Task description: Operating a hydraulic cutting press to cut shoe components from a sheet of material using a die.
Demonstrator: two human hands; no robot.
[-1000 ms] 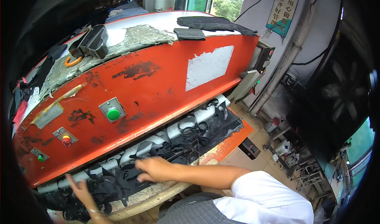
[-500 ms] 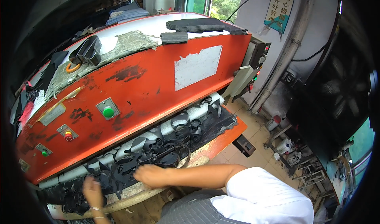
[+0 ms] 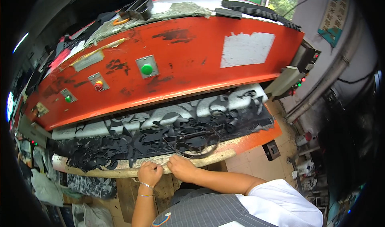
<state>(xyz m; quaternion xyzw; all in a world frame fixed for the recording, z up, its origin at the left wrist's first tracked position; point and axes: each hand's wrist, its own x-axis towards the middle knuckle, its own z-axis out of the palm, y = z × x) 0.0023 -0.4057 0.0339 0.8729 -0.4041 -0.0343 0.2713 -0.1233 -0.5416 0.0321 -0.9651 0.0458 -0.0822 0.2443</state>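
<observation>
Both hands are close together at the worn front edge (image 3: 218, 156) of a large red press. My left hand (image 3: 150, 174), with thin bracelets at the wrist, is closed with its fingers curled. Beside it my right hand (image 3: 181, 167) is closed too, its knuckles up by the edge. What either hand holds, if anything, is hidden. Just beyond the right hand lies a curved dark metal cutting die (image 3: 196, 145), resting on tangled black offcuts (image 3: 150, 141). Behind them, more black cut strips lie over a white cutting board (image 3: 168, 118).
The red press beam (image 3: 180, 54) spans the view above the bed, with a large green button (image 3: 146, 69) and a red knob (image 3: 98, 86). Black ribbed sheets (image 3: 256, 11) lie on top. Plastic bags (image 3: 46, 187) are at lower left. A control box (image 3: 285, 80) stands right.
My left hand has moved right from over the offcuts at the left and now sits beside the right hand. Both are at the front edge. The view has turned left.
</observation>
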